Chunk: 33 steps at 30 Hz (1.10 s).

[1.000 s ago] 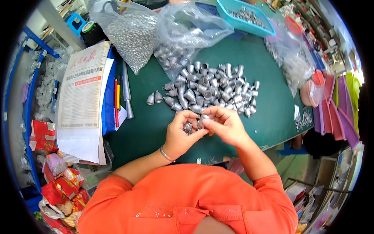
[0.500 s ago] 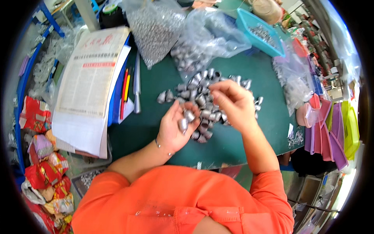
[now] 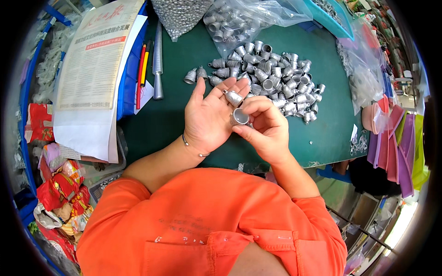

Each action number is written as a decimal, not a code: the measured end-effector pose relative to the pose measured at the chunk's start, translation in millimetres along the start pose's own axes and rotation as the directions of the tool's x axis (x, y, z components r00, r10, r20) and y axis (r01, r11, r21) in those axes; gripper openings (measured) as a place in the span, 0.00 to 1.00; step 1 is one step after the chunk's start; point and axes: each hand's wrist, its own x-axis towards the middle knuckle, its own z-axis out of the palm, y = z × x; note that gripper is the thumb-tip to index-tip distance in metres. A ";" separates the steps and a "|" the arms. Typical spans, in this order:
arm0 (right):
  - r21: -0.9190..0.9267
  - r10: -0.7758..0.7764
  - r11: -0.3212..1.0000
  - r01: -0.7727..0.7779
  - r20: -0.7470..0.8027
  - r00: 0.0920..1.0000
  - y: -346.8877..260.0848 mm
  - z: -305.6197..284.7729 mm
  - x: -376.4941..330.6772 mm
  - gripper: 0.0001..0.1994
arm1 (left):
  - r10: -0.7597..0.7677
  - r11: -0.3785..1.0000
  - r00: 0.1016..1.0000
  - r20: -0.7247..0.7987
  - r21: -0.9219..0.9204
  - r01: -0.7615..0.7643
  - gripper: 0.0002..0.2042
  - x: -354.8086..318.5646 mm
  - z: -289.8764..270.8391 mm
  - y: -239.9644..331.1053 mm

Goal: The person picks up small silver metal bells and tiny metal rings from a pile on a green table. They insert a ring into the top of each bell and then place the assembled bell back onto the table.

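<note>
Left hand (image 3: 209, 117) lies palm-up, fingers spread flat as a tray for one silver bell cap (image 3: 233, 97), while right hand (image 3: 264, 129) pinches another cap (image 3: 240, 116) open-end-up for checking, loose cap pile (image 3: 271, 80) close behind on green mat (image 3: 165, 119).

Silver metal caps (image 3: 271, 80) lie on a dark green table (image 3: 156, 124), beside red and yellow pens (image 3: 142, 69).

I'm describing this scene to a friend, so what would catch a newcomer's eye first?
Probably the pile of silver bell-shaped metal caps heaped on the green table just beyond the hands. At centre, the left hand lies palm up with one cap on its fingers, while the right hand pinches another open-ended cap.
</note>
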 end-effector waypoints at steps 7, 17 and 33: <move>0.173 -0.051 0.982 0.073 -0.129 0.990 -1.8 -4.4 -6.5 0.22 | -0.011 1.000 0.999 -0.035 -0.026 0.010 0.28 0.5 -4.1 -2.0; 0.237 -0.049 0.968 0.077 -0.122 0.991 -9.4 0.6 2.0 0.13 | -0.079 0.997 0.997 -0.010 0.007 0.079 0.26 -1.2 -1.0 -3.9; 0.581 0.395 0.761 -0.288 -0.064 0.916 -11.5 -30.8 8.9 0.13 | -0.082 0.996 0.995 0.055 -0.030 0.084 0.22 -0.1 -4.1 -5.0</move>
